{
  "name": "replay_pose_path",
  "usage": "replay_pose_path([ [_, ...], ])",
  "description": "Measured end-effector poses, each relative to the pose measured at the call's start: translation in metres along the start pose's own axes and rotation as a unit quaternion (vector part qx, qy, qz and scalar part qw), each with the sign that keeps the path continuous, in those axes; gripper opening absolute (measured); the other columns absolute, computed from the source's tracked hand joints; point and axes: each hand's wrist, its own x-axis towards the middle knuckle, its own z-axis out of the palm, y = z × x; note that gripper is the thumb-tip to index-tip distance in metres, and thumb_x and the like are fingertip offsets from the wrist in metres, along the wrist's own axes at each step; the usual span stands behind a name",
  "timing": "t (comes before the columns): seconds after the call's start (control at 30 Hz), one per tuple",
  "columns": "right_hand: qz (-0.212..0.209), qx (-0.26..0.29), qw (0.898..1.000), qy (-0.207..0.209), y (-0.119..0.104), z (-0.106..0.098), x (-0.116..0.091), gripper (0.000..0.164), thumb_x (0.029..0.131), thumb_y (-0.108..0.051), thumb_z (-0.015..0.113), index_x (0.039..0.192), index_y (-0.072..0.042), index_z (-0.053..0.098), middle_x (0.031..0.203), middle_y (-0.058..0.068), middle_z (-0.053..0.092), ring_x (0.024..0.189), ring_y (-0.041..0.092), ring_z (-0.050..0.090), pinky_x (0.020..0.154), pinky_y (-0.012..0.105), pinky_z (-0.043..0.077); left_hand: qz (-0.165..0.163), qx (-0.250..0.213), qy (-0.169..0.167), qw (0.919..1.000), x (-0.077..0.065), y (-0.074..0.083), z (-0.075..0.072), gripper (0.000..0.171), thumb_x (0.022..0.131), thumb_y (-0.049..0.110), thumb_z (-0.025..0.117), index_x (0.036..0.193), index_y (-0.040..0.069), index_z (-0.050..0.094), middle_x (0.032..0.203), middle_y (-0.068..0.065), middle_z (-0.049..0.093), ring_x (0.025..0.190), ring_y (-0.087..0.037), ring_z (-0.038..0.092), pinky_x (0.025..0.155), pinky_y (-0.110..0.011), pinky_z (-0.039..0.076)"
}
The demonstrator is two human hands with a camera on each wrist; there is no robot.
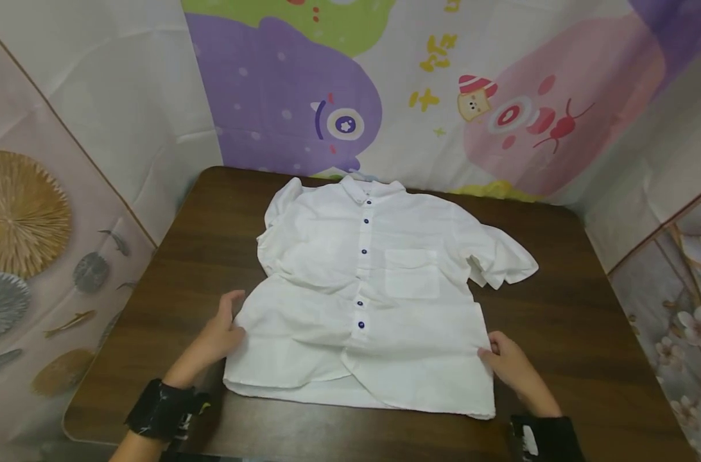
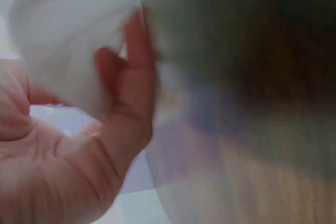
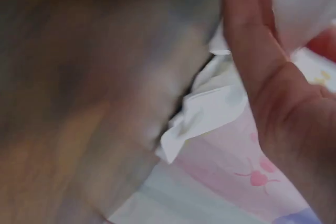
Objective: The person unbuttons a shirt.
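Left hand [image 1: 216, 335] and right hand [image 1: 509, 360] pinch the white shirt [image 1: 333, 289] by its sides

Fingers and thumb on either side of the cloth, folks, one hand at each side edge, and there's the shirt, front up between the two grips, spread over the brown table [image 1: 165, 276]! Over at the left hand, the wrist view is blurred, but you can make out bent fingers with white cloth caught between them and the thumb. Across at the right hand, thumb on top at the edge in the head view, and the cloth sits between thumb and fingers from the wrist camera too!

Look between the hands: a row of dark blue buttons [image 1: 364, 251] runs up the middle, five showing. Nearer the person than both grips lies the hem [image 1: 281, 385], its front panels parting at the middle over the cloth beneath. Beyond the hands, there's the pocket [image 1: 412, 276], on the right hand's side of the buttons, and farther still the collar [image 1: 356, 189] near the far table edge. One short sleeve [image 1: 503, 256] reaches outward, beyond the right hand; the other sleeve [image 1: 281, 202] is bunched at the shoulder, beyond the left!

Just behind each grip sits a black wristband [image 1: 162, 410], and well past both hands hangs a curtain [image 1: 408, 147] with a purple creature and a pink one
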Motion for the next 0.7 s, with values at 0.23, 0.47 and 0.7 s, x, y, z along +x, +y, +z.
replay_pose_path([
  [0.23,0.018,0.054,0.997,0.05,-0.025,-0.006,-0.01,0.046,0.096,-0.002,0.034,0.139,0.004,0.021,0.125,0.035,0.045,0.103,0.033,0.053,0.077,0.034,0.046,0.053,-0.065,0.003,0.9965,-0.01,0.009,-0.018,0.057,0.081,-0.012,0.035,0.135,0.003,0.027,0.08,-0.008,0.032,0.066,-0.018,0.031,0.059,-0.028,0.028],
  [0.47,-0.056,-0.021,0.998,-0.001,-0.021,-0.012,-0.025,0.051,0.092,0.003,0.041,0.142,-0.008,0.036,0.132,0.028,0.044,0.111,0.035,0.046,0.084,0.041,0.041,0.09,-0.013,-0.087,0.992,-0.016,-0.001,-0.024,0.05,0.077,-0.013,0.037,0.121,0.002,0.055,0.103,-0.021,0.052,0.06,-0.017,0.04,0.06,-0.026,0.035],
  [0.7,-0.027,-0.107,0.992,-0.064,0.003,0.008,-0.024,0.043,0.087,-0.002,0.051,0.129,-0.01,0.054,0.071,0.004,0.046,0.054,0.013,0.038,0.052,0.025,0.035,0.097,0.107,-0.121,0.9821,-0.015,-0.015,-0.007,0.043,0.073,-0.012,0.043,0.108,0.004,0.061,0.094,-0.018,0.057,0.076,-0.024,0.045,0.066,-0.034,0.037],
])
